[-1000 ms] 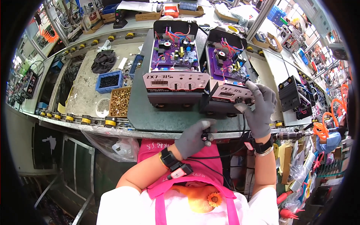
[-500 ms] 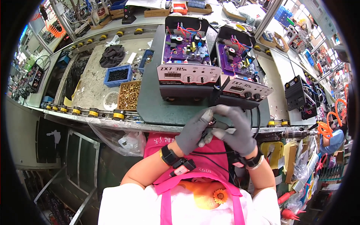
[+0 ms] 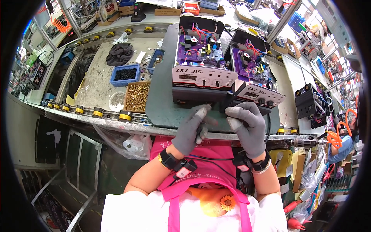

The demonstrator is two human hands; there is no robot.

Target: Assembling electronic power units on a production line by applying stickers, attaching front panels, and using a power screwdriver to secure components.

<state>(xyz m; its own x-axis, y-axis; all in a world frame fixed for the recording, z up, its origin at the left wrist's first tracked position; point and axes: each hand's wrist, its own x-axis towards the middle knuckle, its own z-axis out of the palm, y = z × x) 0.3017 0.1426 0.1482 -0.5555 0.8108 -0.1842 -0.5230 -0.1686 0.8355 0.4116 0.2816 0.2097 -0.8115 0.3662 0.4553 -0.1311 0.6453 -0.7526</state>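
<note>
My left hand (image 3: pixel 190 129), in a grey glove, hovers over the near edge of the green board (image 3: pixel 162 112). Its fingers are curled, and a blurred dark bit by the fingertips is too smeared to name. Farther right, my right hand (image 3: pixel 248 125), also gloved, has thumb and fingers drawn together; whatever they may hold is hidden. The hands are apart. Just beyond them stand two uncovered electronic units with purple circuit boards, one larger in view (image 3: pixel 203 79) on the left and one tilted (image 3: pixel 257 92) on the right. Both have white front panels with black knobs.
Left of the board are a cardboard box of brass-coloured parts (image 3: pixel 137 96), a blue bin of black pieces (image 3: pixel 125 74), a white bowl of small parts (image 3: pixel 117 100) and a dark cloth (image 3: pixel 119 55). Another black unit (image 3: pixel 308 101) and an orange coiled hose (image 3: pixel 335 135) are at right.
My hands were close together over a small dark thing; now they have separated, left hand leftward, right hand slightly rightward. The whole view has shifted a little.
</note>
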